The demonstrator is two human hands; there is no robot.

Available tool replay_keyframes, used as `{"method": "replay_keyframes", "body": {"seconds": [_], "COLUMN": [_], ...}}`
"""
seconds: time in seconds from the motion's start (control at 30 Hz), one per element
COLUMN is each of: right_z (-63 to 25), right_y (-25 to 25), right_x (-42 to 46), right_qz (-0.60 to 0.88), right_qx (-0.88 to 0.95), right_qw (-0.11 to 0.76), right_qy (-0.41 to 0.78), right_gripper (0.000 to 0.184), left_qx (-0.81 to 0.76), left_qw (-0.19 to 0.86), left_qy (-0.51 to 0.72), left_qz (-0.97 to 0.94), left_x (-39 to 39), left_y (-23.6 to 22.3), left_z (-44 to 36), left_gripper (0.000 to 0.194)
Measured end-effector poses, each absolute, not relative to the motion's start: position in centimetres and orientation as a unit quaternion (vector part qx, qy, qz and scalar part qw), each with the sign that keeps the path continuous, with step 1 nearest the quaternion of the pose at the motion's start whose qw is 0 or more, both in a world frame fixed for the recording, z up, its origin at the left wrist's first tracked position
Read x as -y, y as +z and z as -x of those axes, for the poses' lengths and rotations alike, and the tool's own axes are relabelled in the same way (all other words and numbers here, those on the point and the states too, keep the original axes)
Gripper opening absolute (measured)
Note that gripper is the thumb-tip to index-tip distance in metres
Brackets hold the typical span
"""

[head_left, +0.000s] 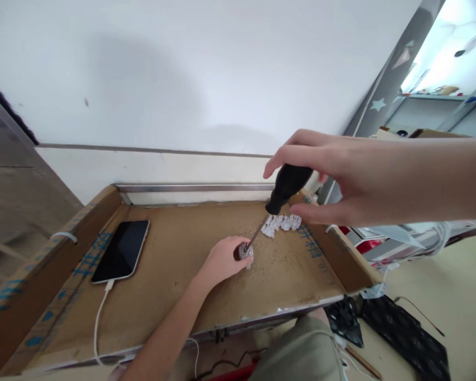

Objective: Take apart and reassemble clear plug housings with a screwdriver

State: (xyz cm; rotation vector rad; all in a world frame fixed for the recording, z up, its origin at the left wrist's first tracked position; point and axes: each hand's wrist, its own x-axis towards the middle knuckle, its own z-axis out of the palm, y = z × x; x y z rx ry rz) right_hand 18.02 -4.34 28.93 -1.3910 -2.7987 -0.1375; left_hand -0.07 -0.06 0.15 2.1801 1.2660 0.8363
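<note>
Edges: brown cardboard tray point(194, 219), raised side walls
Room: cardboard span between black rectangular phone point(121, 250) and left hand point(226, 257)
Left: low, pinching small clear plastic piece point(248, 255) mid-tray
Right hand point(321, 177): raised, half-open around black-handled screwdriver point(287, 185), grip unclear; tip at piece

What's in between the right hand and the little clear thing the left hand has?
A screwdriver. The head view shows its black handle by the right hand and its metal shaft slanting down to the clear piece in the left hand.

One head-worn view from near above, forward and down over the cardboard-lined worktop point(174, 238)
</note>
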Motion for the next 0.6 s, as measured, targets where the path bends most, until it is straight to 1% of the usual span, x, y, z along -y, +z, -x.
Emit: {"method": "replay_keyframes", "body": {"seconds": [0.07,0.13,0.23,0.37,0.6], "right_z": [-18.3,-18.5,-19.0,-19.2,-18.7], "right_y": [28.9,28.8,28.3,27.8,28.7], "right_x": [4.4,4.3,3.9,3.9,5.0], "right_qz": [0.419,0.387,0.387,0.401,0.424], "right_qx": [0.907,0.921,0.919,0.911,0.900], "right_qw": [0.008,0.034,0.075,0.100,0.105], "right_qy": [-0.045,-0.026,-0.005,-0.010,-0.012], "right_gripper": [0.026,0.022,0.024,0.024,0.023], "left_qx": [-0.461,-0.462,-0.465,-0.466,-0.467], "left_qw": [0.243,0.242,0.241,0.238,0.235], "left_qy": [0.305,0.305,0.303,0.305,0.305], "left_qz": [-0.797,-0.797,-0.796,-0.796,-0.796], "left_x": [0.1,0.1,0.1,0.0,0.0], "left_y": [0.2,0.2,0.3,0.2,0.1], "left_z": [0.0,0.0,0.0,0.0,0.1], "left_gripper": [0.030,0.029,0.028,0.029,0.031]}}
